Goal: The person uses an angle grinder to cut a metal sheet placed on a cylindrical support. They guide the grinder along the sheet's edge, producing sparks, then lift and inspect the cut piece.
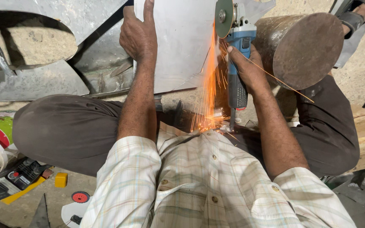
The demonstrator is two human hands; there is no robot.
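Item 1: metal sheet [178,46], flat, grey, held upright-tilted in front of the seated person's knees. The left hand [138,36] steadies it, fingers wrapped over its left edge.

Item 2: angle grinder [237,63], blue body, disc [224,17] at the sheet's right edge. The right hand [246,65] is closed round the body, fingers gripping it.

Item 3: sparks [209,93], orange, streaming down from the contact point toward the lap.

Progress, as judged: cutting or grinding is under way along the right edge. The lower part of that edge looks already worked. How much remains above the disc cannot be told, as the frame cuts it off.

Nearby: rusty steel cylinder [300,48] beside the right hand; cut sheet offcuts [34,80] on the floor at left; a small yellow block [61,180] and a red disc [80,196] by the left knee.
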